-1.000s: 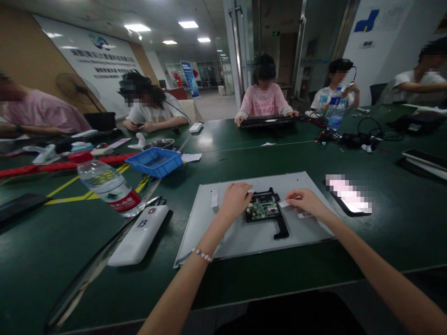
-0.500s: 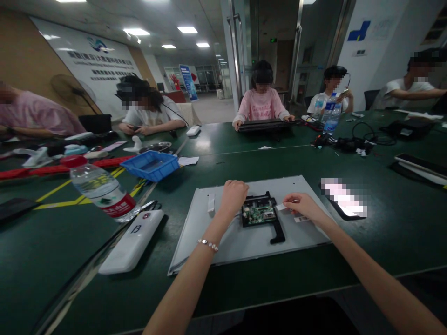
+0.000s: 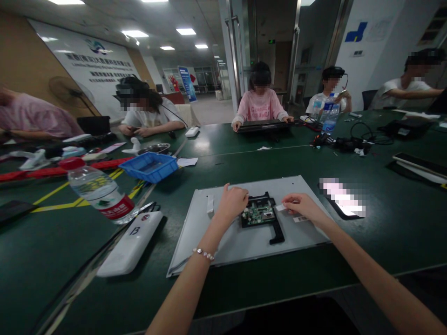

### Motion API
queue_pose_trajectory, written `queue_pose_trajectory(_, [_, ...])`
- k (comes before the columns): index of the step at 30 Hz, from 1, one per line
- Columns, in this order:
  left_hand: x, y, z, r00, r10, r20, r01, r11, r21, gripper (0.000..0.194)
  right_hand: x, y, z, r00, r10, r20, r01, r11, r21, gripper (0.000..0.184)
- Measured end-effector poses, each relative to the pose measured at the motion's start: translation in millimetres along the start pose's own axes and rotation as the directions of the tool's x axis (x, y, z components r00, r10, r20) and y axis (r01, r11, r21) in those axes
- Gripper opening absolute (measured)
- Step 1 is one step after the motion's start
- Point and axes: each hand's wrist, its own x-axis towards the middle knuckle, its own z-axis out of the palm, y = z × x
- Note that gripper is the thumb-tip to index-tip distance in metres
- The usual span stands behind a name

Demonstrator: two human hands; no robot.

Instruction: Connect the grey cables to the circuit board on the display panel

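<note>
A flat grey panel (image 3: 223, 244) lies in front of me, with a black plastic frame (image 3: 277, 232) on it holding a green circuit board (image 3: 257, 213). My left hand (image 3: 233, 202) is at the left edge of the frame, its fingers curled in; the fingertips are hidden, so whatever they grip does not show. To the right of the board, my right hand (image 3: 299, 204) pinches a small white strip (image 3: 281, 207) whose far end points at the board. A label (image 3: 300, 219) sits on the panel below that hand. At the panel's upper left is a white block-like piece (image 3: 210, 204).
Left of the panel stand a white power bank (image 3: 131, 244) and a tilted water bottle (image 3: 101, 193). A blue tray (image 3: 150, 168) is behind them. A lit phone (image 3: 342, 199) lies to the right. Several people sit around the green table (image 3: 391, 232).
My left hand has shifted slightly and its thumb or finger now sticks up, with the wrist turned. The right hand keeps its pinch on the white strip. The view has tilted a little.
</note>
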Motion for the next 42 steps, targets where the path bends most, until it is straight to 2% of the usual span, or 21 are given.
queue_pose_trajectory(6, [-2.6, 1.4, -7.3, 0.998, -0.042, -0.049, 0.039, 0.998, -0.057, 0.027, -8.6, -10.6, -0.2, 0.997, 0.052, 0.055, -0.055, 0.997, 0.053, 0.015])
queue_pose_trajectory(10, [-7.9, 14.4, -18.5, 0.996, -0.021, -0.082, 0.010, 0.991, -0.136, 0.029, -8.8, -10.3, 5.3, 0.997, 0.046, 0.067, -0.050, 0.998, 0.050, 0.015])
queue_pose_trajectory(13, [-15.4, 32.0, -26.4, 0.991, 0.105, -0.086, -0.123, 0.960, -0.250, 0.031, -6.9, -5.5, 10.0, 0.997, 0.004, 0.078, -0.006, 1.000, 0.025, 0.016])
queue_pose_trajectory(17, [-25.3, 52.6, -27.0, 0.945, 0.319, -0.068, -0.324, 0.889, -0.325, 0.032, -6.4, -2.3, 14.5, 0.993, -0.081, 0.083, 0.083, 0.996, -0.022, 0.016])
queue_pose_trajectory(23, [-28.6, 61.2, -15.5, 0.895, 0.443, -0.045, -0.436, 0.853, -0.286, 0.026, -11.0, -8.4, 18.4, 0.978, -0.198, 0.062, 0.205, 0.969, -0.136, 0.016])
queue_pose_trajectory(28, [-28.4, 62.2, -11.6, 0.891, 0.453, -0.037, -0.449, 0.865, -0.223, 0.025, -18.5, -21.1, 20.2, 0.945, -0.327, 0.027, 0.315, 0.878, -0.360, 0.014])
queue_pose_trajectory(33, [-29.6, 65.1, -14.1, 0.890, 0.455, -0.020, -0.449, 0.871, -0.199, 0.022, -21.2, -24.7, 20.4, 0.923, -0.383, 0.047, 0.339, 0.747, -0.572, 0.013])
queue_pose_trajectory(36, [-30.9, 66.3, -14.6, 0.896, 0.445, -0.004, -0.437, 0.879, -0.190, 0.023, -20.7, -22.5, 20.0, 0.924, -0.379, 0.059, 0.339, 0.735, -0.587, 0.014])
queue_pose_trajectory(42, [-34.3, 65.6, -21.4, 0.912, 0.411, 0.002, -0.401, 0.892, -0.208, 0.034, -19.2, -21.0, 16.0, 0.911, -0.412, 0.027, 0.365, 0.772, -0.521, 0.013])
